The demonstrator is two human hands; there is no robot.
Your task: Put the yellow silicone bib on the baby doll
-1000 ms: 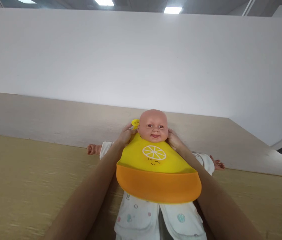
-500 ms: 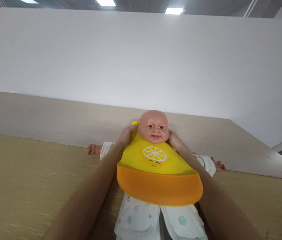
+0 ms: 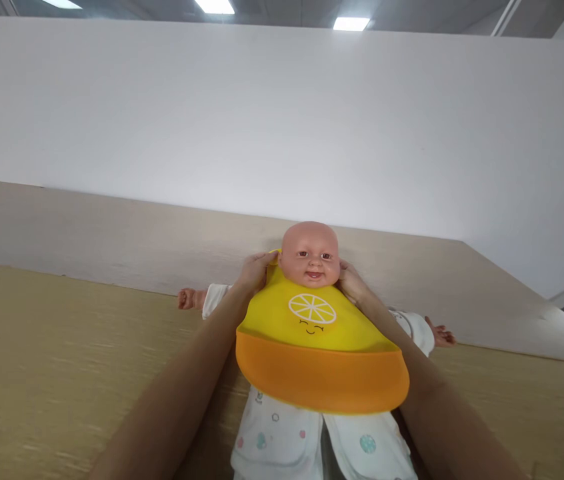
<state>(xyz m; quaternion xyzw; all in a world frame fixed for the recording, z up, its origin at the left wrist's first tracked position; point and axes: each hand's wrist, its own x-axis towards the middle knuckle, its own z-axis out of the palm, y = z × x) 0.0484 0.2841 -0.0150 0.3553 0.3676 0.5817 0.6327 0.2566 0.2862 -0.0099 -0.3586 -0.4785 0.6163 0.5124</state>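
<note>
A baby doll (image 3: 311,250) in white printed clothes (image 3: 277,433) faces me with both arms stretched out sideways. Over its chest hangs a yellow bib (image 3: 272,307) with a lemon-slice print and an orange catch pocket (image 3: 322,380). My left hand (image 3: 256,272) is closed on one neck strap of the bib, beside the doll's head. On the other side, my right hand (image 3: 353,283) reaches behind the doll's neck; its fingertips are hidden there, and what they grip cannot be seen.
Behind the doll runs a pale wooden board (image 3: 162,233), with a white wall panel (image 3: 262,120) above it. A yellowish wood-grain surface (image 3: 62,360) spreads under the doll and to both sides.
The bib's strap end stood out flat with its holes showing; now it is bent back, largely covered by my left fingers. The right hand looks nearly unchanged.
</note>
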